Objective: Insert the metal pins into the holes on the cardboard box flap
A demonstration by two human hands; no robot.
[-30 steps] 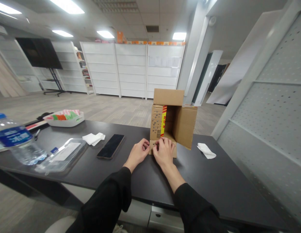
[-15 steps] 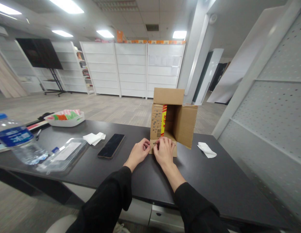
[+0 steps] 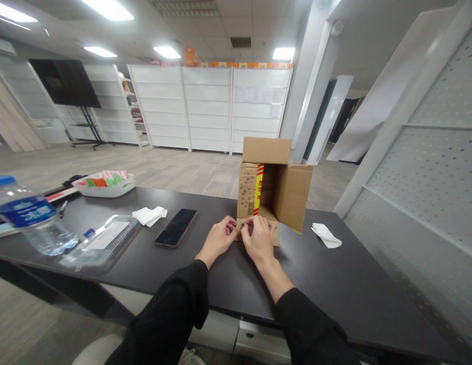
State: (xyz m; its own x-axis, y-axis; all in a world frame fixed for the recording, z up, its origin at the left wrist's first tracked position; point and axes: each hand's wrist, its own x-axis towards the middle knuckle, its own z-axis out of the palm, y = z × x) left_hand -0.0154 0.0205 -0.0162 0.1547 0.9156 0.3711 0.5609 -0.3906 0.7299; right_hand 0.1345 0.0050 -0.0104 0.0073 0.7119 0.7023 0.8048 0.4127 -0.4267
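An opened cardboard box (image 3: 269, 190) stands on the dark table with its opening towards me and its flaps folded out. Its left flap carries many small dark spots and a red-and-yellow strip (image 3: 259, 190). Over the lower flap (image 3: 276, 239) my right hand (image 3: 258, 238) is closed, thumb and fingers pinched together at the cardboard. My left hand (image 3: 220, 235) is closed too, its fingertips curled by the left edge of that flap. Whatever small thing either hand may pinch is too small to make out. A small dark dot shows on the flap between the hands.
Left of my hands lie a phone (image 3: 176, 228), a folded tissue (image 3: 149, 216) and a clear plastic case (image 3: 101, 241). Farther left are a water bottle (image 3: 30, 218) and a white basket (image 3: 104, 188) with colourful contents. Another tissue (image 3: 326, 235) lies right of the box.
The whole view has shifted slightly. My right fingers have changed their bend a little at the lower flap; both hands stay in nearly the same place.
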